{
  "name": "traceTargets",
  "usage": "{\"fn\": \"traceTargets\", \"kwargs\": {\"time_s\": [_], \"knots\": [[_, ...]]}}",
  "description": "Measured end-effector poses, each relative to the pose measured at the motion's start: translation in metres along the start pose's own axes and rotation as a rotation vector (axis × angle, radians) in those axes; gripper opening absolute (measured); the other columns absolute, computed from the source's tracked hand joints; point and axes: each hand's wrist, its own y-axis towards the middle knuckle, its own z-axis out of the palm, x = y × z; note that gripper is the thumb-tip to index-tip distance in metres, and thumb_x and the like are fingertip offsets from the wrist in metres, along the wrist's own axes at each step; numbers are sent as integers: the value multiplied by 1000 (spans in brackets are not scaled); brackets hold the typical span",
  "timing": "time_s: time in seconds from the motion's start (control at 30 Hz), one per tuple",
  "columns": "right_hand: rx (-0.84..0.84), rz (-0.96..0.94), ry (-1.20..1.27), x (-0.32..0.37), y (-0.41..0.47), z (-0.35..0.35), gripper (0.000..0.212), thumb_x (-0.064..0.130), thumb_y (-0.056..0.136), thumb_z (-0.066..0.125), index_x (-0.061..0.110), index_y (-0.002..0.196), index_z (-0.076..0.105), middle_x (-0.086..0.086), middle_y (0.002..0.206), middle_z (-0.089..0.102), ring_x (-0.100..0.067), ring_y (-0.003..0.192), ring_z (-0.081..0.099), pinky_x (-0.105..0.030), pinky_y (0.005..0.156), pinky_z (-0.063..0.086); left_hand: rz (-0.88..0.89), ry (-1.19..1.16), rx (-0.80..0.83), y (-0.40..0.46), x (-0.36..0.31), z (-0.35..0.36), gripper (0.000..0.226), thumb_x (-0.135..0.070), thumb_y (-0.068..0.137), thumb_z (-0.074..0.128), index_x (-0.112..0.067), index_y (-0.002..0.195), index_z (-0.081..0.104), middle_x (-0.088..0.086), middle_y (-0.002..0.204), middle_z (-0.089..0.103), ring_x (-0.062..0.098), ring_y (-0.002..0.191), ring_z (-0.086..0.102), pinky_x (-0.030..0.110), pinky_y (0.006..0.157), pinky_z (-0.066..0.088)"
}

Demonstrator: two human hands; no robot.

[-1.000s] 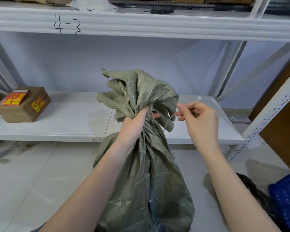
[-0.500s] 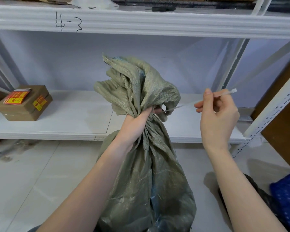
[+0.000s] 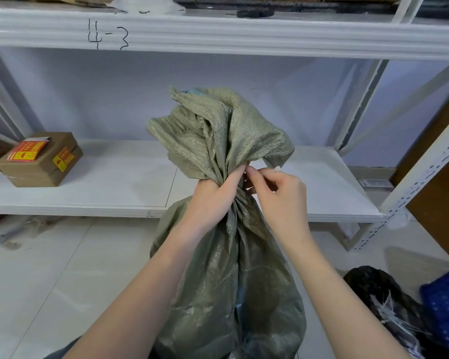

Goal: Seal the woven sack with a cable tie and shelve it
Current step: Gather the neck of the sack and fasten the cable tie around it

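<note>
A white metal shelving unit spans the view, its upper beam marked "4-3" by hand. The lower shelf is seen behind the sack and is largely bare. The pale tiled floor lies below it.

The woven sack, grey-green, is held upright in front of the lower shelf, its body hanging towards the floor. Its mouth is gathered into a neck, and the loose top fabric fans out above the neck.

A brown cardboard box with red and yellow labels is placed at the left end of the lower shelf, well apart from the sack. A black bag is seen on the floor at lower right, beside a blue crate.

The neck of the sack is clenched by the left hand, the fingers wrapped around the gathered fabric. The right hand is placed against the neck from the right, fingertips pinched just beside the left thumb. A small pale end of the cable tie is visible above the right hand's knuckles; the rest of the tie is hidden.
</note>
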Motion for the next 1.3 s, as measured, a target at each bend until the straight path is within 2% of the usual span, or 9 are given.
{"fn": "traceTargets", "kwargs": {"time_s": [0.13, 0.2, 0.3, 0.47, 0.57, 0.7, 1.0, 1.17, 1.3], "knots": [[7, -94, -113, -1, -2, 1, 50, 35, 91, 46, -3, 61, 56, -14, 56, 59, -31, 62, 50, -37, 59, 38, 106, 292, -14, 1, -1, -4, 42, -46, 94, 43, -40, 135, 42, -22, 133, 45, 5, 132, 32, 23, 109, 22], [7, -169, -157, 0, -3, 0, 42, 28, 94, 42, 5, 59, 48, -1, 55, 49, -23, 58, 45, -30, 57, 27, 180, 431, -26, 4, 2, -6, 44, -51, 94, 39, -43, 137, 37, -19, 146, 37, 6, 138, 22, 21, 107, 13], [11, -267, -253, -2, -5, 1, 34, 25, 96, 37, 6, 77, 57, -5, 74, 58, -23, 69, 52, -26, 60, 31, 306, 564, -75, 9, 7, -10, 50, -54, 89, 36, -43, 138, 35, -20, 149, 34, 6, 139, 19, 19, 103, 11], [19, -325, -361, 0, -8, 3, 29, 24, 96, 34, 7, 92, 57, -7, 85, 61, -22, 75, 52, -28, 64, 34, 249, 797, -38, 14, 8, -14, 61, -61, 87, 25, -22, 121, 57, 1, 130, 58, 26, 121, 48, 27, 87, 38], [27, -335, -352, 2, -10, 4, 27, 24, 96, 33, 6, 89, 52, -8, 85, 58, -27, 72, 51, -35, 64, 38, 256, 838, -10, 15, 8, -17, 62, -65, 77, 17, -32, 116, 53, -2, 127, 55, 27, 117, 48, 28, 83, 39], [40, -340, -372, 2, -11, 5, 28, 26, 95, 32, 7, 89, 51, -7, 80, 59, -26, 67, 47, -30, 62, 28, 38, 876, -57, 9, -8, -19, 53, -62, 85, 35, -17, 94, 61, 11, 97, 65, 33, 101, 56, 32, 74, 39], [152, -216, -58, 3, -10, 7, 14, 16, 95, 36, 18, 82, 41, 15, 63, 38, -6, 58, 38, -17, 56, 30, -37, 1008, -81, 8, -22, -27, 76, -72, 80, 39, -2, 92, 67, 18, 106, 66, 33, 106, 57, 31, 74, 35], [213, -224, 0, 6, -8, 5, 17, 10, 95, 42, 10, 79, 50, 13, 69, 44, -2, 64, 43, -14, 61, 32, -2, 939, -145, 8, -20, -24, 72, -71, 77, 45, -1, 77, 63, 19, 95, 66, 35, 97, 59, 31, 70, 36], [247, -164, 144, 9, -7, 1, 19, 8, 93, 48, 9, 80, 62, 4, 79, 58, 0, 71, 49, -13, 68, 35, 81, 849, -200, 9, -19, -20, 61, -59, 76, 60, -6, 54, 38, 8, 61, 45, 33, 71, 49, 34, 60, 33]]}}
